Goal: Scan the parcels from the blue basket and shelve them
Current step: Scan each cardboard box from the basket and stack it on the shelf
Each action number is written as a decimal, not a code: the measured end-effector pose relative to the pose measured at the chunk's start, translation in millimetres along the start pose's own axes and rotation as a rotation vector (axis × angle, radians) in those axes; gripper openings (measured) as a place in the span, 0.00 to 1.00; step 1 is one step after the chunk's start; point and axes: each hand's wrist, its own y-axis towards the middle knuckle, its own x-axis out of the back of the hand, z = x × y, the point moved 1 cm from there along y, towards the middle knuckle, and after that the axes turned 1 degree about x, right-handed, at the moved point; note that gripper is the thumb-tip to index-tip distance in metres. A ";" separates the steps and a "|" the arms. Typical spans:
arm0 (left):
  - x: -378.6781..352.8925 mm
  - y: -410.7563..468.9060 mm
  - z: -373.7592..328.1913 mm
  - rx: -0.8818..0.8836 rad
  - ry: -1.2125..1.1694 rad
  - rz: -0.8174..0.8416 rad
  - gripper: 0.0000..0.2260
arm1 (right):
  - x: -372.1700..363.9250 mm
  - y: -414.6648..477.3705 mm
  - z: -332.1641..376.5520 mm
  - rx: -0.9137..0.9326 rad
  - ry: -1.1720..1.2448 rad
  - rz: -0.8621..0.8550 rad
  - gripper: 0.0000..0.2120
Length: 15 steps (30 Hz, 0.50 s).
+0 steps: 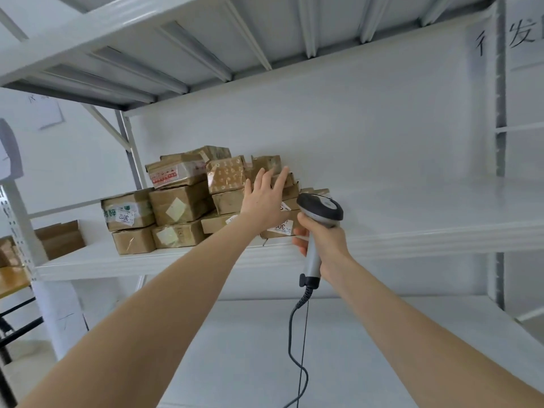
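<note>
Brown taped parcels [182,201] stacked about three high on white shelf [412,231], some labels apparently numbered

Brown cardboard parcels [179,204] dull and creased, glossy clear tape [225,175] crinkled over them, matt white paper labels [125,215], shelf [412,231] of smooth white-painted metal, scanner [319,209] in my right grip [328,242] smooth grey plastic with a black satin head, its cable [296,351] dark, rubbery

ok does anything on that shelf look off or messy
The parcel pile on the shelf is stacked unevenly: its top parcels sit tilted and the wrapping looks crumpled. The left hand is spread open before it; the right hand holds the scanner.
</note>
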 end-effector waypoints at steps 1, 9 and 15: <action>-0.5 3.4 1.8 -0.003 -0.005 0.018 0.44 | 0.5 0.8 0.3 -0.003 -0.004 -0.004 0.14; -9.4 28.6 7.1 -0.029 -0.022 0.117 0.47 | 5.0 12.0 -0.4 -0.027 -0.036 -0.031 0.16; -15.5 34.6 7.8 -0.048 -0.017 0.121 0.47 | 7.1 18.5 -2.4 -0.032 -0.032 -0.036 0.16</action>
